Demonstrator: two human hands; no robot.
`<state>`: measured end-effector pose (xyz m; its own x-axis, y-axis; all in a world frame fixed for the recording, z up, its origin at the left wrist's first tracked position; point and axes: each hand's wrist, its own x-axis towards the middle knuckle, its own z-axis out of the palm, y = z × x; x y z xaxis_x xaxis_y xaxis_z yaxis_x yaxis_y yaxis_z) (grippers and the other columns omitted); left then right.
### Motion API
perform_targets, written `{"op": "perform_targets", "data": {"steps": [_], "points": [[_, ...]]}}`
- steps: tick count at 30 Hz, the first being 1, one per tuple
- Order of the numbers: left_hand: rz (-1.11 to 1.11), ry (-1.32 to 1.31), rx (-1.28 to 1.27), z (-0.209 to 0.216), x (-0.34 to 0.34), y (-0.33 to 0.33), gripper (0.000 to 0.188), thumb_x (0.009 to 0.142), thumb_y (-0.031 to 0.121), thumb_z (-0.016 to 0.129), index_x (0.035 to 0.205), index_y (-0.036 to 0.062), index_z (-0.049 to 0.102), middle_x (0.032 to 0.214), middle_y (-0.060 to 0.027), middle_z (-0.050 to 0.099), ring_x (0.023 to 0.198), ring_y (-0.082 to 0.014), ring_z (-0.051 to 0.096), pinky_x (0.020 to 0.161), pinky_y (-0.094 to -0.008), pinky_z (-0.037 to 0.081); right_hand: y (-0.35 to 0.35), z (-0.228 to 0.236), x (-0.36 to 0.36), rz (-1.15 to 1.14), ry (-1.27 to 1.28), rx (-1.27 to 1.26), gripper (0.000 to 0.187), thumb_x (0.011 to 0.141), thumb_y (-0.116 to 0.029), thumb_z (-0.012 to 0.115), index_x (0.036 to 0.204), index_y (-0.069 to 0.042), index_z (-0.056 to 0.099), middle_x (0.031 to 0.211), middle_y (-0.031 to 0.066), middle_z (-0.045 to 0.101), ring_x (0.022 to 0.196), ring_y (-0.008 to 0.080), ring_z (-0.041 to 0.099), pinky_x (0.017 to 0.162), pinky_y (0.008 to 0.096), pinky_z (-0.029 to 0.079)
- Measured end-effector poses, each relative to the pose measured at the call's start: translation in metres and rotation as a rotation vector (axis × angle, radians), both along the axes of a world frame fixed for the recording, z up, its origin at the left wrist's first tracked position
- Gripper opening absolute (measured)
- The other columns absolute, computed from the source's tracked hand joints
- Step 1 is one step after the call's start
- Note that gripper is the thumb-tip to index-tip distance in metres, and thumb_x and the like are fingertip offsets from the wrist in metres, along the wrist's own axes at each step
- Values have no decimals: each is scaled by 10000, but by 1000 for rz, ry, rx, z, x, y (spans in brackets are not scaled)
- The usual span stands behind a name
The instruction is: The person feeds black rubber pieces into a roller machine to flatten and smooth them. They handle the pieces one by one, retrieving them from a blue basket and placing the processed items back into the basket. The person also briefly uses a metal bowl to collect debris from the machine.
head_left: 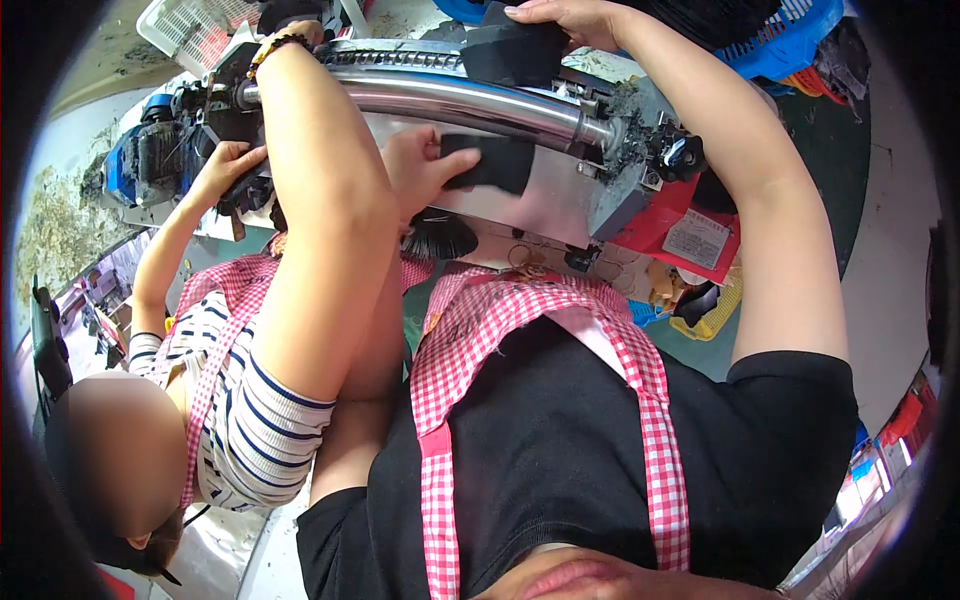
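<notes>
My left hand (420,168) grips a flat black piece of material (500,163) just in front of the machine's shiny metal roller (460,103). Its thumb lies on top of the piece. Beyond the roller, my right hand (580,20) pinches the edge of a second black piece (512,52), which lies over the far side of the machine. A co-worker's raised arm (320,170) crosses in front of part of my left arm.
On the left, a co-worker's other hand (228,168) is at the machine's end beside a blue motor-like part (145,165). A white basket (195,30) and a blue basket (800,40) stand behind. Black pieces (440,236) hang below the plate; a red panel (640,235) is at right.
</notes>
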<state>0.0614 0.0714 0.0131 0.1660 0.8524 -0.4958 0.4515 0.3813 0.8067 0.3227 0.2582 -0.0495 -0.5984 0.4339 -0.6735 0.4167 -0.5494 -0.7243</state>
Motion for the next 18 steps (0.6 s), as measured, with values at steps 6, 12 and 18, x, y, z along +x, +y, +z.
{"op": "perform_targets", "data": {"steps": [6,12,18], "points": [[32,199,-119,10,-1,-14,294,907,280,789,829,18,679,638,-7,631,523,-51,559,469,-205,444,-6,9,-3,-22,-25,-14,622,976,-555,596,1388,-88,593,1350,116,624,1260,270,576,1040,499,451],[-86,-41,-65,9,7,-37,223,909,179,787,959,11,650,776,-1,649,644,-38,592,526,-196,466,-11,2,10,211,19,414,642,814,-352,816,1310,-2,607,1167,78,692,1102,222,633,986,372,475],[34,-106,-56,3,4,-78,239,930,161,751,1080,11,641,825,-16,694,731,-57,642,605,-219,527,42,68,64,-207,97,621,338,858,-159,726,1168,-27,711,1034,120,755,1003,265,707,863,360,531]]}}
